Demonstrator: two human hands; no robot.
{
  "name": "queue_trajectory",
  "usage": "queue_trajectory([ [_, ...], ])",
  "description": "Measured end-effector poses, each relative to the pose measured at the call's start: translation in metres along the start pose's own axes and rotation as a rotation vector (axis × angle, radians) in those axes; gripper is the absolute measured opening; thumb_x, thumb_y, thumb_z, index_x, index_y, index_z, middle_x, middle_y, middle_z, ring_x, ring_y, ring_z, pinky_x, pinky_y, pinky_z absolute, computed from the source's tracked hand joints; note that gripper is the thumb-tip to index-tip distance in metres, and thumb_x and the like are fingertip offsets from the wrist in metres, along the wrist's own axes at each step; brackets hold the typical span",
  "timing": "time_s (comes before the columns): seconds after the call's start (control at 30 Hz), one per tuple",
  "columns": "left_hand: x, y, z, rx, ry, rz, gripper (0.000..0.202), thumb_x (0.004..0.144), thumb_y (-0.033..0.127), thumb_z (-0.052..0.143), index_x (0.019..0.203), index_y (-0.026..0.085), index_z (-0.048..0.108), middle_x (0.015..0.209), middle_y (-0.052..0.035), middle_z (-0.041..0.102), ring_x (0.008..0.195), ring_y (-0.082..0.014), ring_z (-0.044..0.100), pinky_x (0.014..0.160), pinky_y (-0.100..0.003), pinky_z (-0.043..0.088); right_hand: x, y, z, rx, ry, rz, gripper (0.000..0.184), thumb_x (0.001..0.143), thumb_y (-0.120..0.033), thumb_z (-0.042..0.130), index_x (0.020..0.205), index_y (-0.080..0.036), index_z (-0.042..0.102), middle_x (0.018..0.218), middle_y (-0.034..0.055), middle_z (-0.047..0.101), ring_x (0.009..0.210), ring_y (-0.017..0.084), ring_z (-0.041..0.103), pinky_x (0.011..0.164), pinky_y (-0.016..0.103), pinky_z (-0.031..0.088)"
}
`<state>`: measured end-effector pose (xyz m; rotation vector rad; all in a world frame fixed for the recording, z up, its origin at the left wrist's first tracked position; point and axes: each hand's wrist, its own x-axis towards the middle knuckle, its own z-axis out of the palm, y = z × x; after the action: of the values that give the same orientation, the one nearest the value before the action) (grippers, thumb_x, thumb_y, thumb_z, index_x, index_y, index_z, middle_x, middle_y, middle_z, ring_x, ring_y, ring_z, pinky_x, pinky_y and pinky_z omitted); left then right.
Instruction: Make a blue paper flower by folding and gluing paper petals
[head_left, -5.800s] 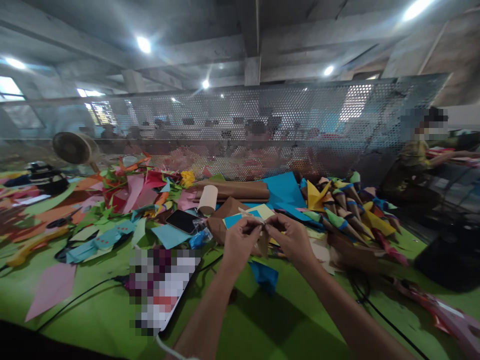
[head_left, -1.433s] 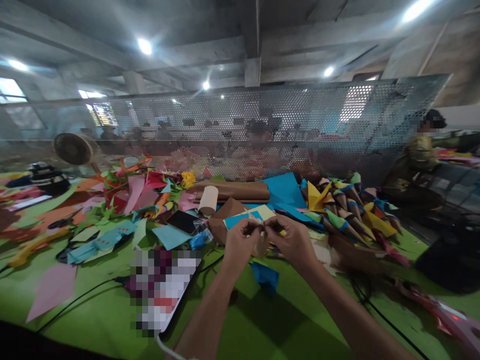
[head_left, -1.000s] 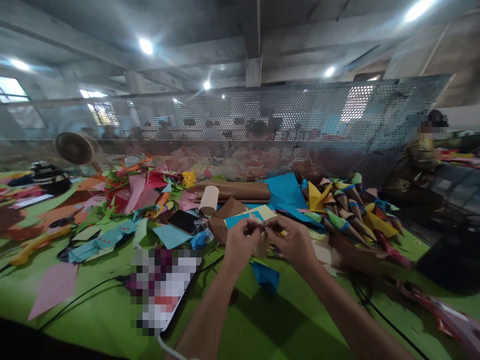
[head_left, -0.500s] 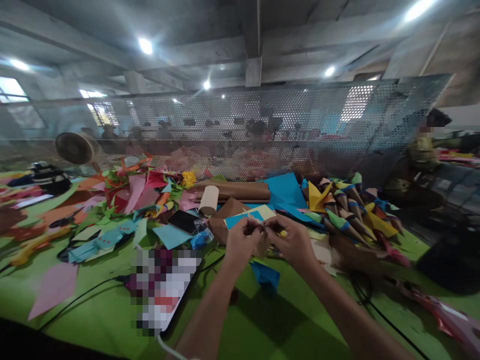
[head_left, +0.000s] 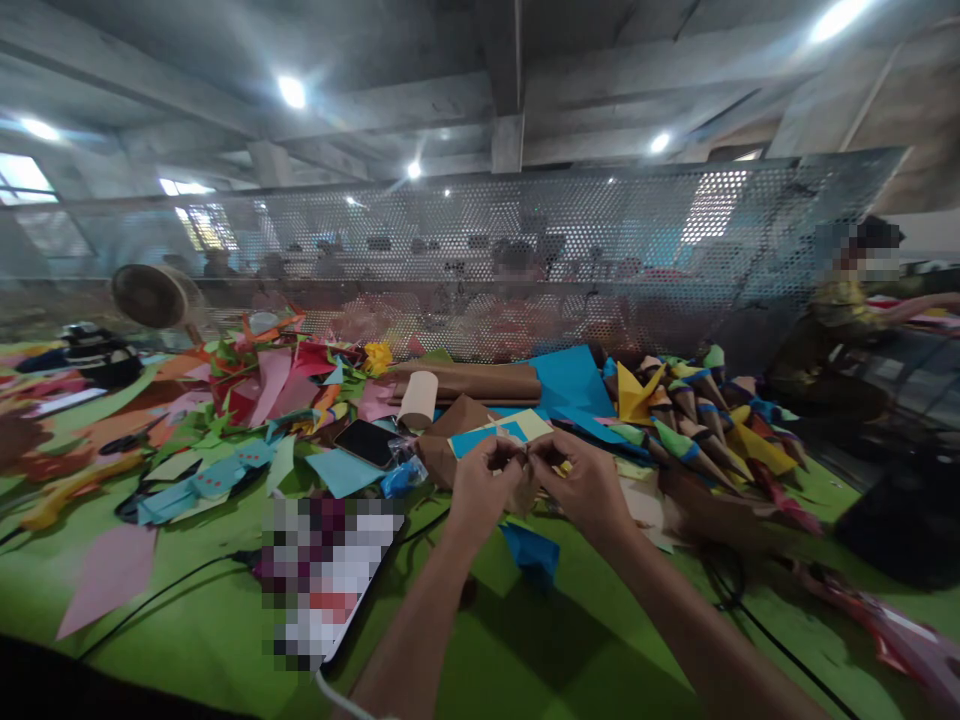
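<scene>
My left hand (head_left: 486,475) and my right hand (head_left: 574,475) meet over the middle of the table, thumbs and fingertips pinched together. What they pinch is small and mostly hidden by the fingers; a tan, paper-like piece (head_left: 522,492) shows just below them. Under that, a folded blue piece (head_left: 532,552) stands out against the green tabletop. Right behind the fingers lie a pale yellow sheet (head_left: 534,424) and a brown sheet (head_left: 466,412).
On the left lie a phone (head_left: 360,580) with a white cable, a dark phone (head_left: 365,443) and a yellow-handled glue gun (head_left: 82,488). Rolled paper cones (head_left: 701,410) pile up at right. Behind stands a perforated metal screen (head_left: 480,250). A person (head_left: 840,310) is at far right.
My hands stay in nearly the same place, with the fingertips shifting slightly. The person at far right has moved, and an arm now reaches out to the right.
</scene>
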<state>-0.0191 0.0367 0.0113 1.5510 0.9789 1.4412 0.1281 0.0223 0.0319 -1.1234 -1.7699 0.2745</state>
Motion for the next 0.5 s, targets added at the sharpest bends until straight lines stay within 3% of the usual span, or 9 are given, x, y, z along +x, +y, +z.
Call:
queue_trajectory([
  [0.27, -0.0001, 0.0023, -0.0001, -0.051, -0.023, -0.031, 0.012, 0.079, 0.029, 0.062, 0.078, 0.017, 0.063, 0.073, -0.0005, 0.065, 0.069, -0.0146, 0.060, 0.065, -0.024, 0.047, 0.0006, -0.0010, -0.0014, 0.079, -0.008, 0.024, 0.010, 0.080, -0.019, 0.056, 0.080, -0.020, 0.066, 0.075, 0.0025, 0.070, 0.069, 0.019, 0.065, 0.065, 0.027, 0.049],
  [0.5, 0.0017, -0.0015, -0.0007, 0.019, -0.010, -0.022, 0.012, 0.078, 0.029, 0.063, 0.077, 0.017, 0.065, 0.073, -0.0006, 0.065, 0.068, -0.0148, 0.059, 0.064, -0.024, 0.045, 0.0001, 0.0006, -0.0016, -0.003, -0.019, -0.019, 0.011, 0.082, -0.019, 0.056, 0.082, -0.020, 0.066, 0.076, 0.0037, 0.069, 0.069, 0.019, 0.065, 0.065, 0.028, 0.048],
])
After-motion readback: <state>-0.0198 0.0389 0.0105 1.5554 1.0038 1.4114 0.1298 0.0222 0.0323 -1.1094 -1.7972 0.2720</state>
